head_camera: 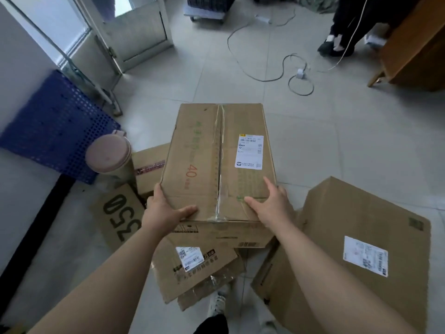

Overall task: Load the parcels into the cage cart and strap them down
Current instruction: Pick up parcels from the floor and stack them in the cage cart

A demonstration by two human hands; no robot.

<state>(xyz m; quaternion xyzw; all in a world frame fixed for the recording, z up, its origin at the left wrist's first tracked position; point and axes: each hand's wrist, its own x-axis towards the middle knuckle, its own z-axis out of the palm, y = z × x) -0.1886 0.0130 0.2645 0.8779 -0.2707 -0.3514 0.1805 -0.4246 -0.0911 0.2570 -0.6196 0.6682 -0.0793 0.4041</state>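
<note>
- My left hand [166, 209] and right hand [271, 203] are both spread on the near end of a large taped box [216, 153]. The thumbs lie flat on its top and the fingers press along its two sides, so the box is squeezed between my palms, not pinched.
- The box is straight in front of me, mid-view, above a flatter carton [228, 235]. I cannot tell whether it is lifted clear or rests on that carton.
- More parcels lie around it on the tiled floor [313, 141]: a big carton [349, 213] on my right, a labelled carton [204, 278] by my feet, and a carton printed 350 [118, 213] and a small carton [149, 165] on my left.
- At far left a blue perforated panel [55, 126] sits beside a metal frame [101, 75]. That may be part of the cage cart, but I cannot be sure from here.
- I judge the loading to be at its very start: every parcel I can see is on the floor or in my hands, none shown stowed.
- I see no strap anywhere, so the strapping step looks wholly left to do.
- A loose cable [262, 79] runs over the floor farther ahead, near another person's legs [337, 42]. I would mind both if the carry goes that way.
</note>
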